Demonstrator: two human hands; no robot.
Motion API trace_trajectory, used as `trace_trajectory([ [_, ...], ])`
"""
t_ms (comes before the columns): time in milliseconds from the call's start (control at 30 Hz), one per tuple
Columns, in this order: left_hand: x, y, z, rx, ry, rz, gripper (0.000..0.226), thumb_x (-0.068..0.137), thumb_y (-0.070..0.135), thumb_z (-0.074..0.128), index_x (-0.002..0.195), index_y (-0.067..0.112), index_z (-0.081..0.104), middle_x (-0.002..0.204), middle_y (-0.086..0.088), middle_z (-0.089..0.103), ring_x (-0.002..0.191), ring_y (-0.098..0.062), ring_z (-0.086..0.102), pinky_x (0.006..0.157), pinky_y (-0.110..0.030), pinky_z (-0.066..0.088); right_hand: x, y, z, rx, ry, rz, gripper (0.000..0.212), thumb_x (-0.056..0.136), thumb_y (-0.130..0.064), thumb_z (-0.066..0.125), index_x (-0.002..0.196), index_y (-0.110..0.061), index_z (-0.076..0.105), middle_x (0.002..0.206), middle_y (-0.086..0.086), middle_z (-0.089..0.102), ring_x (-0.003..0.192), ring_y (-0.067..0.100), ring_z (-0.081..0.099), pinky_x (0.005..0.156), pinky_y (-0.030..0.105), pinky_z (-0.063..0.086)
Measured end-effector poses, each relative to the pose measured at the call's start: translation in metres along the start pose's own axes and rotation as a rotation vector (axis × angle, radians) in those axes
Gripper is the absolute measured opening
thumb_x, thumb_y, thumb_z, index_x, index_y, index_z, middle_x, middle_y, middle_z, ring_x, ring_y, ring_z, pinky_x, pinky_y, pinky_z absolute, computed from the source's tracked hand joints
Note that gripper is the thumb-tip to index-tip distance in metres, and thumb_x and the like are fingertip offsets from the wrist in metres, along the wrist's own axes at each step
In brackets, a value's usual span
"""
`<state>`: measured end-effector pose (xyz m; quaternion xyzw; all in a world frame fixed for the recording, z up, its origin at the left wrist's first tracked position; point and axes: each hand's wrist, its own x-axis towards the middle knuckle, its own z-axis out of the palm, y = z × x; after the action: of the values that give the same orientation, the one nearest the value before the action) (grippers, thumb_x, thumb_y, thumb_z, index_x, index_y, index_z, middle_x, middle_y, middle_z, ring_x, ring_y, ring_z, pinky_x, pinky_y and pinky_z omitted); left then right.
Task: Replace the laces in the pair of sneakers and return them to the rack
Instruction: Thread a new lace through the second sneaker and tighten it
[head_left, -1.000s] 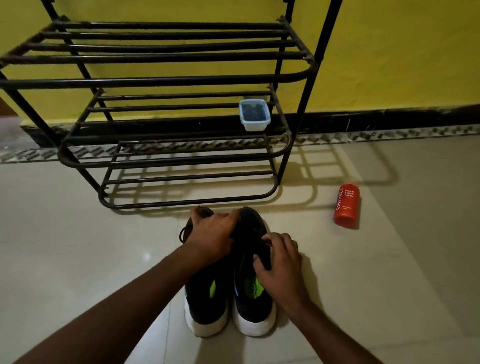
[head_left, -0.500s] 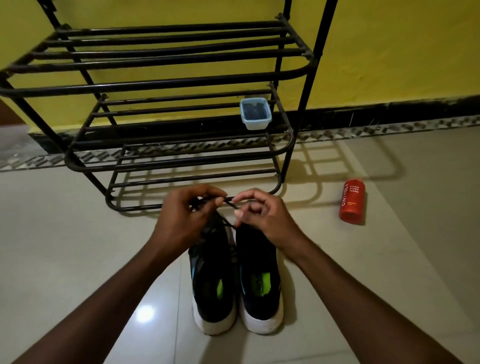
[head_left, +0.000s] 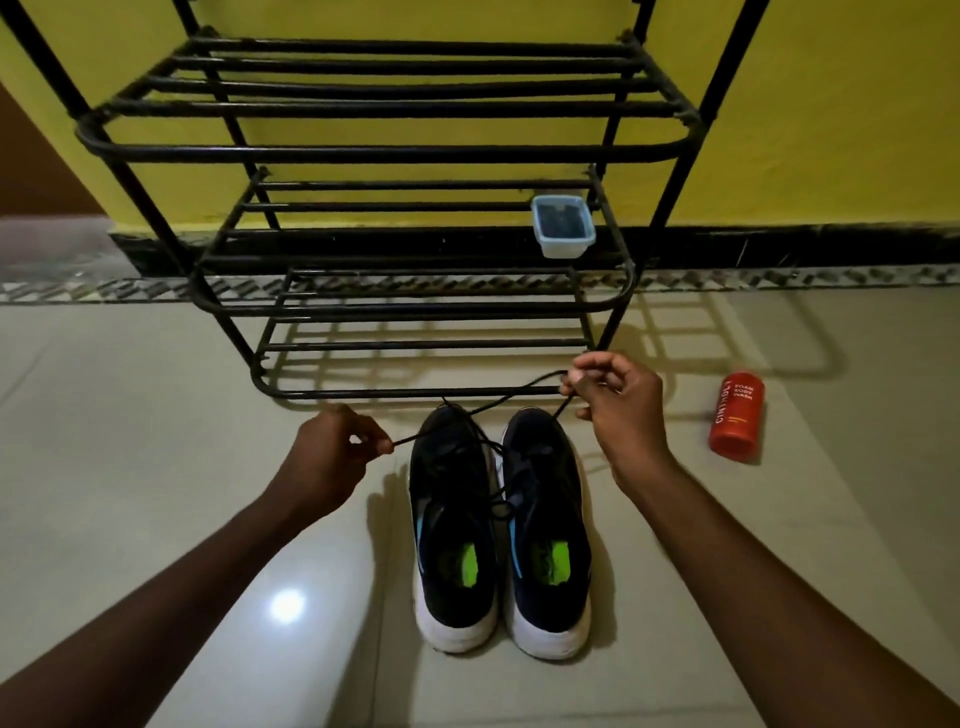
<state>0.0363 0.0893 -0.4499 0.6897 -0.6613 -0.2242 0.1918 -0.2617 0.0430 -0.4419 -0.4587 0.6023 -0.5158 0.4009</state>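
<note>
Two dark sneakers with white soles stand side by side on the floor, heels toward me: the left sneaker (head_left: 451, 525) and the right sneaker (head_left: 546, 525). A black lace (head_left: 511, 391) runs up from the left sneaker's toe area. My left hand (head_left: 332, 457) pinches one end of it, low and to the left of the shoes. My right hand (head_left: 621, 402) pinches the other part, raised above the right sneaker's toe. The black metal rack (head_left: 395, 153) stands just behind the shoes.
A small clear plastic tub (head_left: 562, 226) with dark contents sits on the rack's middle shelf at the right. An orange bottle (head_left: 736, 415) lies on the tiled floor to the right. A yellow wall with a dark skirting runs behind the rack.
My hands rose from the shoes, met over the toes at the lace, then drew apart, pulling the lace ends out to left and right.
</note>
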Motion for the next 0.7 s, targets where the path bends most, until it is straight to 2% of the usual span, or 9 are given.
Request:
trace_trajectory([
  [67,0.002,0.005,0.008,0.066,0.037,0.047,0.018,0.085,0.008,0.078,0.085,0.026,0.080,0.083,0.007,0.058,0.082,-0.016,0.058,0.073,-0.034,0.050,0.000,0.007,-0.001,-0.125,-0.025,-0.034,0.015,0.093,-0.011,0.069,0.094,-0.026,0.067,0.097,0.000,0.073,0.093,0.013,0.069,0.079,0.027,0.055],
  [133,0.003,0.020,0.014,0.054,0.051,0.000,0.015,0.087,0.019,0.077,0.082,0.033,0.077,0.087,0.009,0.059,0.085,-0.018,0.060,0.078,-0.041,0.052,-0.006,0.013,-0.004,-0.265,-0.022,-0.076,0.018,0.091,-0.011,0.072,0.102,-0.024,0.066,0.105,-0.001,0.069,0.100,0.011,0.065,0.084,0.019,0.050],
  [233,0.006,0.050,0.027,-0.153,0.003,0.064,0.011,0.090,0.023,0.075,0.080,0.026,0.074,0.083,0.008,0.067,0.075,-0.007,0.062,0.071,-0.032,0.051,-0.020,0.022,-0.015,-0.413,-0.071,-0.052,0.029,0.083,-0.013,0.079,0.102,-0.028,0.063,0.106,-0.002,0.065,0.095,0.008,0.062,0.079,0.014,0.046],
  [333,0.009,0.082,0.040,-0.330,-0.055,0.125,0.012,0.092,0.020,0.072,0.081,0.017,0.068,0.073,0.006,0.069,0.067,0.001,0.062,0.065,-0.024,0.049,-0.035,0.026,-0.024,-0.538,-0.285,0.057,0.030,0.076,-0.021,0.085,0.101,-0.024,0.069,0.096,-0.006,0.071,0.084,0.004,0.066,0.079,0.018,0.055],
  [433,0.014,0.101,0.057,-0.367,-0.128,0.134,0.012,0.094,0.015,0.069,0.083,0.014,0.065,0.069,0.002,0.070,0.062,0.000,0.065,0.059,-0.018,0.048,-0.044,0.031,-0.030,-0.652,-0.418,0.050,0.051,0.074,-0.027,0.085,0.121,-0.017,0.069,0.110,-0.002,0.072,0.098,0.010,0.068,0.086,0.019,0.053],
  [500,0.013,0.111,0.067,-0.412,-0.176,0.091,0.012,0.092,0.008,0.071,0.083,0.012,0.064,0.072,-0.003,0.072,0.063,-0.011,0.071,0.058,-0.021,0.053,-0.047,0.036,-0.033,-0.648,-0.408,0.051,0.052,0.075,-0.028,0.083,0.124,-0.016,0.070,0.111,-0.002,0.073,0.100,0.007,0.069,0.086,0.014,0.051],
  [600,0.011,0.120,0.080,-0.581,-0.262,-0.007,0.018,0.090,-0.012,0.063,0.086,0.006,0.059,0.081,-0.010,0.068,0.069,-0.020,0.072,0.061,-0.025,0.058,-0.049,0.048,-0.030,-0.586,-0.297,0.075,0.034,0.077,-0.022,0.079,0.111,-0.019,0.076,0.096,-0.004,0.075,0.086,0.001,0.070,0.075,-0.001,0.045],
  [633,0.010,0.124,0.084,-0.605,-0.286,-0.030,0.021,0.091,-0.016,0.059,0.088,0.004,0.059,0.081,-0.012,0.066,0.065,-0.018,0.069,0.058,-0.022,0.057,-0.050,0.052,-0.028,-0.558,-0.254,0.076,0.029,0.078,-0.019,0.078,0.108,-0.019,0.078,0.091,-0.006,0.074,0.083,0.000,0.069,0.074,-0.002,0.045],
  [700,0.011,0.128,0.092,-0.589,-0.313,-0.044,0.022,0.092,-0.019,0.055,0.093,0.001,0.062,0.084,-0.014,0.065,0.064,-0.018,0.063,0.055,-0.019,0.055,-0.050,0.063,-0.028,-0.441,-0.192,0.106,0.026,0.079,-0.013,0.077,0.104,-0.018,0.078,0.086,-0.006,0.074,0.081,-0.001,0.070,0.081,0.010,0.055],
])
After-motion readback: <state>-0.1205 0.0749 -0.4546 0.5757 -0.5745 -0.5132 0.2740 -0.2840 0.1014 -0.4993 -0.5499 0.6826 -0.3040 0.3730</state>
